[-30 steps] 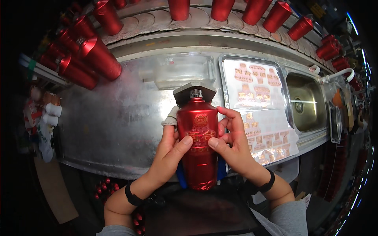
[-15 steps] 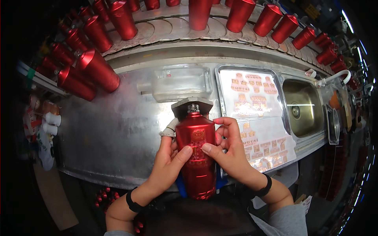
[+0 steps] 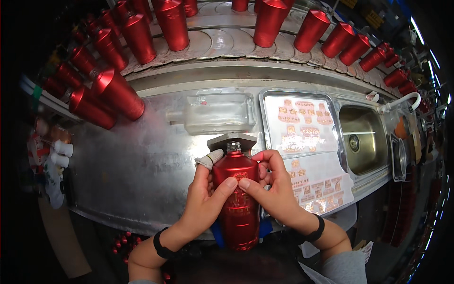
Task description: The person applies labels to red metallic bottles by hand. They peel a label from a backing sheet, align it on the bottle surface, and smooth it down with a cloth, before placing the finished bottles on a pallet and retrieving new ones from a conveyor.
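Note:
A shiny red bottle (image 3: 239,222) lies in front of me, its neck away from me at a grey metal bracket (image 3: 222,141). My left hand (image 3: 204,196) holds its left side, and my right hand (image 3: 276,189) holds its right. Both thumbs press side by side on the bottle's front, partly covering a gold-coloured design. The other fingers curl around the sides, partly hidden. A pale cover sits on one finger of my left hand. Something blue (image 3: 266,226) shows beneath the bottle's lower part.
Beyond the bracket lies a clear rectangular bottle (image 3: 220,116). A metal tray (image 3: 263,113) with printed decal sheets (image 3: 302,118) is to the right, then a sink (image 3: 362,137) and white tap (image 3: 402,97). Red bottles (image 3: 118,94) stand at left; more line the curved conveyor (image 3: 213,45).
My thumbs have moved closer together and slightly inward on the bottle's front. Bottles on the conveyor have shifted position. The whole view has tilted, placing the bench things lower in the picture.

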Available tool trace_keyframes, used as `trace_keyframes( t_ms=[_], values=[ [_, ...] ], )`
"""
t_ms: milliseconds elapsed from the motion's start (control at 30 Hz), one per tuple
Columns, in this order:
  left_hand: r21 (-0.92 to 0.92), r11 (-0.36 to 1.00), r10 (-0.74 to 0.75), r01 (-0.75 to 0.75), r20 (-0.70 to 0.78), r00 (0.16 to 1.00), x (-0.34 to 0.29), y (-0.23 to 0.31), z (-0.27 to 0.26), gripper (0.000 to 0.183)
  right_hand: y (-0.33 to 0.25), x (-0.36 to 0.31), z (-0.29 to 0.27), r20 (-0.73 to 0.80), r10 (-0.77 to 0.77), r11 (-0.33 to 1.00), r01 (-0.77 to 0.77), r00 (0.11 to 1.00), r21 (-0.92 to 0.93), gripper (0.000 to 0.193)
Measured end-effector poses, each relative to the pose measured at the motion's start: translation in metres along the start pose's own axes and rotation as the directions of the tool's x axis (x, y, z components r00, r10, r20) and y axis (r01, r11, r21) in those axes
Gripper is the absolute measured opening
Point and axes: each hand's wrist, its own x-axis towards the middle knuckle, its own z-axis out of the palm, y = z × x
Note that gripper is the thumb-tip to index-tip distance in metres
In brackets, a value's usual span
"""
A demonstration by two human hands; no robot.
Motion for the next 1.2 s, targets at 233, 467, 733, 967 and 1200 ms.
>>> trace_keyframes(
  t_ms=[233,467,733,967,1200],
  values=[
    [0.015,0.999,0.032,-0.032,-0.005,0.999,0.003,0.000,-0.002,0.056,0.000,0.005,-0.004,0.034,0.014,0.999,-0.013,0.999,-0.031,0.048],
    [-0.002,1.000,0.003,-0.003,0.002,1.000,0.007,0.005,0.005,0.049,0.008,0.005,-0.009,0.044,-0.018,1.000,0.019,0.999,-0.019,0.046],
    [0.055,0.998,0.043,-0.043,0.001,0.999,0.007,0.000,0.002,0.047,0.014,0.011,-0.011,-0.002,-0.013,1.000,0.013,1.000,-0.013,0.043],
    [0.096,0.994,0.057,-0.055,-0.012,0.998,0.008,-0.001,0.002,0.046,0.011,0.014,-0.009,0.016,-0.078,0.989,0.079,0.997,-0.124,0.045],
    [0.126,0.991,0.049,-0.045,-0.023,0.999,0.009,-0.002,0.001,0.047,0.007,0.020,-0.009,-0.033,-0.053,0.983,0.046,0.998,-0.175,0.039]
  ],
)
